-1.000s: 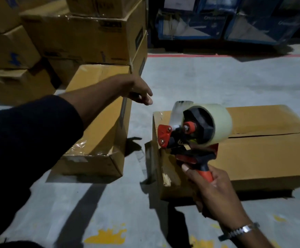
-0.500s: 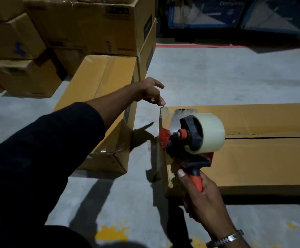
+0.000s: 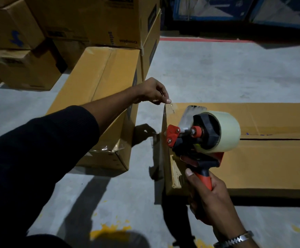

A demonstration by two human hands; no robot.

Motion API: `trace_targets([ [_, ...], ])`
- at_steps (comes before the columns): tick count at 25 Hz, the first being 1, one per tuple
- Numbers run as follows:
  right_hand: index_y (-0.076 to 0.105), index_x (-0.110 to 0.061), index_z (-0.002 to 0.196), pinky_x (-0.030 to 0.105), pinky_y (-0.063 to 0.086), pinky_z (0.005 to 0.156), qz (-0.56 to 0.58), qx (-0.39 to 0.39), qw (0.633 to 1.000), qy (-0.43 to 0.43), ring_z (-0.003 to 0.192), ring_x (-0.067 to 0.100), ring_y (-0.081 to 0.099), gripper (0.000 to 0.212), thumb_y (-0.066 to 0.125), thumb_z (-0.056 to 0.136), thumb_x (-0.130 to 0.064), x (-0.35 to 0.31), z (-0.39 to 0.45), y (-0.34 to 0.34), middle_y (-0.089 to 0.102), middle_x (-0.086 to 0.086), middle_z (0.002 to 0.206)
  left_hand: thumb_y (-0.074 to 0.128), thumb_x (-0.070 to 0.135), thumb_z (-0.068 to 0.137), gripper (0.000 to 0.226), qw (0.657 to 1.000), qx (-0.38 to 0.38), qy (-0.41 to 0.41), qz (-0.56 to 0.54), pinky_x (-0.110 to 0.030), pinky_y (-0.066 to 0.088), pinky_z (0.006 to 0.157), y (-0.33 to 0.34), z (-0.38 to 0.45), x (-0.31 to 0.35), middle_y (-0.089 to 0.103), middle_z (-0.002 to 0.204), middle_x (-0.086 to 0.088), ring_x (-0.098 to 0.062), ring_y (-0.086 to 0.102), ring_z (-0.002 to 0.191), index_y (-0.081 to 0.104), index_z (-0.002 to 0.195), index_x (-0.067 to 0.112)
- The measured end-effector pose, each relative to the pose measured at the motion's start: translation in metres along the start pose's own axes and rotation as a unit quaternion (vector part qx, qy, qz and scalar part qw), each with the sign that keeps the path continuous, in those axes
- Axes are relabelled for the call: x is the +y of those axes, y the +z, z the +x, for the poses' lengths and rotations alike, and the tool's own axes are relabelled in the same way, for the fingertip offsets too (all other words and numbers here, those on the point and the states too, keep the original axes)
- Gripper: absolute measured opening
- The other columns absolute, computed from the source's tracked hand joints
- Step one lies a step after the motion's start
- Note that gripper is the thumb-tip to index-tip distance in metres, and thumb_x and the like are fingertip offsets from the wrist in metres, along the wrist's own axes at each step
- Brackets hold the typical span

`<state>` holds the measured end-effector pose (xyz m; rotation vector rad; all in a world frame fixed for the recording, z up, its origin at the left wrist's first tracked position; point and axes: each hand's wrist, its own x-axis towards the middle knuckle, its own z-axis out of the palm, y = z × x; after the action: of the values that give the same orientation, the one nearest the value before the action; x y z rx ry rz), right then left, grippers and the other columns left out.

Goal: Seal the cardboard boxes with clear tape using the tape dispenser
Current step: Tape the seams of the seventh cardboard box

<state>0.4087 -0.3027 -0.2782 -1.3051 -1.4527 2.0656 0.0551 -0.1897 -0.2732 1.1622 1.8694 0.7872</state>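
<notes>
Sealing stage: flat box (image 3: 253,158) centre seam untaped.
Right hand (image 3: 215,199): grips tape dispenser (image 3: 204,136).
Left hand (image 3: 152,93): pinches tape at box corner.
Done: neighbouring box (image 3: 99,97) taped.

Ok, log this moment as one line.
right hand: grips tape dispenser | left hand: fingertips at flat box corner | centre seam: untaped

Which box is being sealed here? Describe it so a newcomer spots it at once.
Start at the stacked cartons upper left, then look right across the bare floor. The flat box lies alone there, behind the tape dispenser. Unlike the others, its top seam gapes untaped.
</notes>
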Motion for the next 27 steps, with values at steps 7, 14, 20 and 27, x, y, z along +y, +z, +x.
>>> trace_targets([
  [7,0.051,-0.01,0.085,0.026,0.035,0.043,-0.015,-0.012,1.0,0.001,0.04,0.02,0.041,0.032,0.069,0.093,-0.036,-0.005,-0.001,0.0,0.043,0.01,0.055,0.071,0.022,0.1,0.024,0.944,-0.043,0.14,0.297,-0.022,0.055,0.078,0.003,-0.009,0.008,0.078,0.116,-0.003,-0.012,0.07,0.095,0.078,0.12,0.011],
  [14,0.055,-0.009,0.093,0.033,0.04,0.045,-0.11,-0.009,0.993,-0.034,0.048,0.026,0.051,0.038,0.066,0.093,-0.045,-0.01,-0.006,0.005,0.054,0.011,0.06,0.052,0.042,0.109,0.052,0.992,-0.039,0.036,0.117,-0.026,0.049,0.081,0.025,-0.028,-0.011,0.066,0.137,-0.009,-0.013,0.065,0.109,0.067,0.136,0.001],
  [20,0.058,-0.016,0.097,0.032,0.047,0.044,-0.24,0.006,0.968,-0.069,0.048,0.029,0.066,0.041,0.061,0.094,-0.058,-0.017,-0.012,0.009,0.065,0.02,0.063,0.057,0.051,0.105,0.048,0.995,0.029,-0.003,0.097,-0.039,0.063,0.078,0.036,-0.022,-0.011,0.075,0.114,-0.011,-0.023,0.075,0.095,0.077,0.121,0.011],
  [27,0.059,-0.019,0.091,0.037,0.052,0.047,-0.266,0.025,0.961,-0.066,0.051,0.027,0.067,0.043,0.062,0.091,-0.062,0.003,-0.039,0.015,0.064,0.016,0.062,0.062,0.052,0.102,0.047,0.992,0.055,-0.061,0.097,-0.038,0.065,0.07,0.04,-0.025,-0.004,0.076,0.091,-0.006,-0.02,0.077,0.074,0.077,0.115,0.009],
])
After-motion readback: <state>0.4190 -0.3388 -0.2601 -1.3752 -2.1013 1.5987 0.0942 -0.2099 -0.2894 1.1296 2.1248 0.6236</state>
